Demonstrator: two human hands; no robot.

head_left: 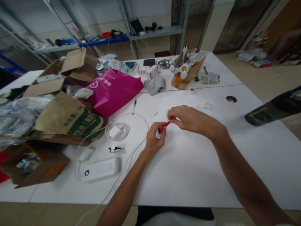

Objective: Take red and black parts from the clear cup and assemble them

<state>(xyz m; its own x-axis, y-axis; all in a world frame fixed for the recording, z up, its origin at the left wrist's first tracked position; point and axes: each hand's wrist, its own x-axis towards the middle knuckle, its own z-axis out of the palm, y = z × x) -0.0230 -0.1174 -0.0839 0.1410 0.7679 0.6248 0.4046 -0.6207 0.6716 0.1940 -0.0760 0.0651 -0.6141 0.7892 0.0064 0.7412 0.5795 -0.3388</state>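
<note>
My left hand (155,138) is closed round a small red-and-black piece (161,129), with a whitish part showing below it. A thin red part (167,123) runs from that piece to the fingertips of my right hand (185,117), which pinches its far end. Both hands meet just above the table, close together. Whether the red and black parts are one object I cannot tell. Behind the right fingertips lies a thin ring-like loop (167,111), partly hidden. A short thin metal bit (155,114) rests to its left.
Left on the white table (188,175) are a power bank (101,169), a coiled white cable (127,133), a pen (134,106), a pink bag (115,91) and cardboard boxes (47,166). A dark bottle (270,110) is at right. Behind are a grey cloth (155,85) and a bag of bulb-like parts (188,80).
</note>
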